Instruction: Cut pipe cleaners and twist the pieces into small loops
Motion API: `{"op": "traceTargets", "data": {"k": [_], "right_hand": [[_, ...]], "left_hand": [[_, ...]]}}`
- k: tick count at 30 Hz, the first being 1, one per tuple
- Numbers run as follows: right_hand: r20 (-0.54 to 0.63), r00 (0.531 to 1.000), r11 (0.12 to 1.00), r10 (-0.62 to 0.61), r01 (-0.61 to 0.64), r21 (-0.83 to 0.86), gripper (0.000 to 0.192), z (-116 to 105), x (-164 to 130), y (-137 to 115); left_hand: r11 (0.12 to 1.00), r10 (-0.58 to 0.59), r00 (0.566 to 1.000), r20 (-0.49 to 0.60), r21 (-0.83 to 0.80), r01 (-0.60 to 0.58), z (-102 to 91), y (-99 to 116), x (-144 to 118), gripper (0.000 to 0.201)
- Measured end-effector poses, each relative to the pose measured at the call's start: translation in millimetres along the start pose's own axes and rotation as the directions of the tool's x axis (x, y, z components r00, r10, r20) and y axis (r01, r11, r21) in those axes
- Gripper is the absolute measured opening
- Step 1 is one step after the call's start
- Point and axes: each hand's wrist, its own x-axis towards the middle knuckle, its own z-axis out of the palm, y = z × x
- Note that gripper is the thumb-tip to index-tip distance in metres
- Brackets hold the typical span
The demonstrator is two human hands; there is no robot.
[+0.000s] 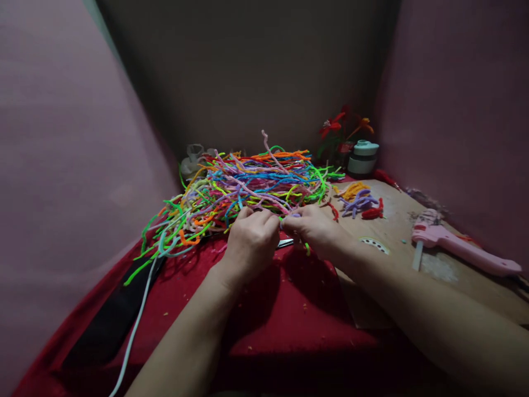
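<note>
A big tangled heap of pipe cleaners (248, 184) in many colours lies on the red cloth (289, 314) ahead of me. My left hand (250, 242) and my right hand (316, 229) meet at the heap's near edge, fingers pinched together on a small purple pipe cleaner piece (294, 216). A thin metal tool (285, 242), perhaps scissors, lies on the cloth just beneath the hands, mostly hidden.
A pink glue gun (458, 248) lies on the brown board (392, 231) at right. Short yellow, purple and red pieces (359, 201) sit behind it. A round white container (362, 157) and pipe-cleaner flowers (341, 129) stand at the back. A white cable (136, 325) trails left.
</note>
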Motion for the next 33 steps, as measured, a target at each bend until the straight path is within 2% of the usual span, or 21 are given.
{"op": "traceTargets", "data": {"k": [2, 3, 5, 9, 12, 14, 16, 18, 19, 20, 21, 23, 25, 27, 28, 29, 31, 32, 33], "right_hand": [[0.042, 0.989, 0.963, 0.139, -0.145, 0.225, 0.020, 0.6, 0.9, 0.6], [0.050, 0.986, 0.944, 0.156, -0.164, 0.286, 0.020, 1.2, 0.9, 0.9], [0.033, 0.994, 0.954, 0.100, -0.105, 0.281, 0.020, 2.9, 0.2, 1.2], [0.025, 0.998, 0.991, -0.064, 0.060, 0.121, 0.016, 5.5, -3.1, 0.2], [0.013, 0.986, 0.983, -0.166, 0.164, 0.082, 0.015, 4.8, -5.2, -1.7], [0.011, 0.972, 0.971, -0.235, 0.234, 0.055, 0.013, 3.0, -6.2, -3.6], [0.032, 0.967, 0.967, -0.253, 0.252, 0.034, 0.012, 0.4, -7.2, -6.0], [0.078, 0.968, 0.971, -0.236, 0.234, 0.039, 0.011, -1.8, -8.1, -8.2], [0.108, 0.967, 0.972, -0.233, 0.229, 0.049, 0.011, -2.6, -8.5, -9.0], [0.134, 0.962, 0.971, -0.237, 0.230, 0.061, 0.011, -3.0, -8.8, -9.3], [0.154, 0.957, 0.969, -0.246, 0.237, 0.076, 0.010, -3.0, -9.2, -9.3], [0.181, 0.947, 0.963, -0.266, 0.252, 0.098, 0.008, -1.9, -9.8, -8.2], [0.181, 0.940, 0.958, -0.288, 0.280, 0.065, 0.007, 0.3, -10.3, -5.8], [0.141, 0.935, 0.942, -0.326, 0.333, -0.030, 0.008, 3.0, -10.3, -2.7], [0.095, 0.932, 0.929, -0.349, 0.358, -0.096, 0.009, 4.3, -10.0, -1.1], [0.036, 0.929, 0.915, -0.370, 0.370, -0.158, 0.010, 5.5, -9.3, 0.5], [-0.089, 0.920, 0.908, -0.381, 0.354, -0.223, 0.012, 7.2, -7.2, 3.0], [-0.142, 0.919, 0.917, -0.369, 0.334, -0.220, 0.012, 7.7, -5.9, 3.9], [-0.177, 0.920, 0.929, -0.350, 0.316, -0.192, 0.012, 7.9, -4.4, 4.6]], "left_hand": [[0.974, 0.131, 0.991, -0.039, 0.190, -0.121, 3.2, 2.2, -0.1, 0.026], [0.964, 0.146, 0.988, -0.052, 0.231, -0.131, 4.5, 2.5, -0.2, 0.027], [0.968, 0.105, 0.992, -0.071, 0.235, -0.086, 7.1, 1.3, -0.9, 0.025], [0.995, -0.050, 0.996, -0.078, 0.086, 0.057, 10.3, -3.5, -3.3, 0.017], [0.969, -0.168, 0.985, -0.047, -0.189, 0.157, 5.7, -5.9, -2.5, 0.011], [0.852, -0.275, 0.960, 0.044, -0.452, 0.265, -0.9, -8.3, -1.1, 0.008], [0.609, -0.374, 0.901, 0.218, -0.675, 0.416, -7.9, -12.7, 0.0, 0.017], [0.335, -0.416, 0.812, 0.410, -0.761, 0.556, -13.3, -18.5, -0.2, 0.029], [0.237, -0.396, 0.776, 0.491, -0.762, 0.603, -15.3, -21.4, -0.7, 0.033], [0.171, -0.355, 0.753, 0.554, -0.754, 0.634, -17.1, -23.8, -1.3, 0.036], [0.142, -0.294, 0.742, 0.603, -0.740, 0.658, -19.1, -25.7, -1.8, 0.038], [0.159, -0.162, 0.734, 0.660, -0.716, 0.679, -23.7, -27.0, -2.4, 0.040], [0.238, -0.078, 0.725, 0.684, -0.694, 0.680, -28.3, -25.0, -2.0, 0.038], [0.348, -0.074, 0.713, 0.697, -0.652, 0.673, -29.9, -20.3, -0.8, 0.032], [0.423, -0.113, 0.721, 0.684, -0.623, 0.658, -28.7, -17.3, -0.3, 0.029], [0.520, -0.172, 0.741, 0.649, -0.579, 0.629, -26.1, -14.2, 0.2, 0.027], [0.748, -0.298, 0.823, 0.484, -0.418, 0.516, -17.7, -8.2, 0.4, 0.025], [0.838, -0.325, 0.863, 0.386, -0.306, 0.452, -12.9, -5.7, 0.1, 0.023], [0.891, -0.332, 0.891, 0.309, -0.207, 0.403, -8.4, -3.8, -0.2, 0.022]]}}
